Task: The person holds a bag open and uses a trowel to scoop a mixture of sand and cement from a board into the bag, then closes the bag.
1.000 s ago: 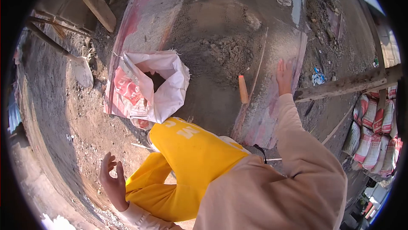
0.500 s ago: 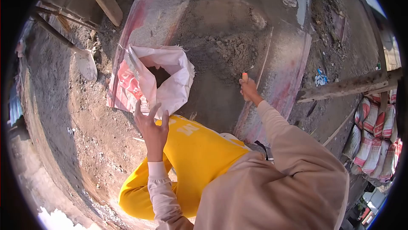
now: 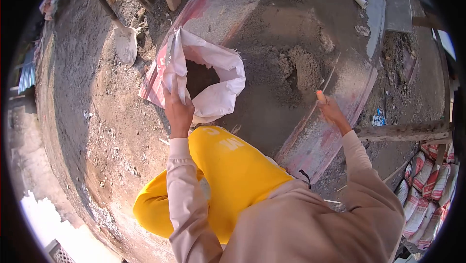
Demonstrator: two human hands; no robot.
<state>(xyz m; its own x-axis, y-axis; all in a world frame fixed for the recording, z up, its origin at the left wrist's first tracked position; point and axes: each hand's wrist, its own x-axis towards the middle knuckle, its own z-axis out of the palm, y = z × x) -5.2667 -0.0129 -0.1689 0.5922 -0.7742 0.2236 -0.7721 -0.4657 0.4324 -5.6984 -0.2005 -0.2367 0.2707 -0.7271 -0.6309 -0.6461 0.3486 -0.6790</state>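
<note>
My left hand (image 3: 178, 110) is at the near left edge of a white and red woven sack (image 3: 228, 90), its fingers on the outside and thumb by the rim, gripping the edge. The sack stands with its mouth wide open, and dark material shows inside. My right hand (image 3: 332, 111) is closed around the orange handle of a trowel (image 3: 320, 96). Its blade is mostly hidden at the grey sand heap (image 3: 306, 66), where a lump of damp sand is raised beside a small hollow.
Flattened sacks (image 3: 221, 8) lie under the sand and along its right side (image 3: 335, 132). A shovel (image 3: 126, 44) rests at the upper left. A wooden beam (image 3: 403, 132) juts in from the right, near stacked filled bags (image 3: 422, 204). A blue wrapper (image 3: 379, 117) lies on the ground.
My left hand has gone from spread fingers near the sack to gripping its rim. My right hand has pushed the trowel into the heap, lifting up a lump of sand. The view has shifted.
</note>
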